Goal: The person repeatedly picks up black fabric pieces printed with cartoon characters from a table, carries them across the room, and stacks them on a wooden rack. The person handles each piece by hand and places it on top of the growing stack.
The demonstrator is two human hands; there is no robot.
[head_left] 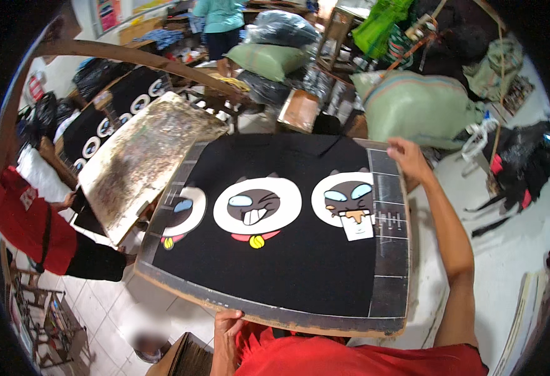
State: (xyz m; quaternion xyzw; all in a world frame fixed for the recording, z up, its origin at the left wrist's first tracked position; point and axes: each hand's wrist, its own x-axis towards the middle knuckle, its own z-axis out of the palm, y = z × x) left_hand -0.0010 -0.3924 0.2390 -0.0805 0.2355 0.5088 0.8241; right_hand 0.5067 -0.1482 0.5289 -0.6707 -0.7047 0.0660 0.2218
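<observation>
Nearest the camera, the left hand point(226, 326) grips the near edge of a dark board point(393, 250), fingers curled over its rim. A black shirt point(287, 269) lies stretched flat over the board, covering most of it; a bare strip with pale ruled lines shows along the right side. Three round cartoon cat faces point(257, 207) run in a row across the shirt, and a small white paper point(358, 227) lies on the rightmost face. At the board's far right corner the right hand point(408, 158) clasps the edge, arm stretched out along the board's right side. To the left, a stained, tilted screen frame point(143, 156) rests against the board's left edge. A person in a red top point(24, 219) stands beside that frame. Beyond it another board point(109, 116) carries black cloth with similar round prints. Farther back lie green sacks point(413, 106) and black bags point(281, 25), and a person in a teal top point(218, 15) stands at the far end.
</observation>
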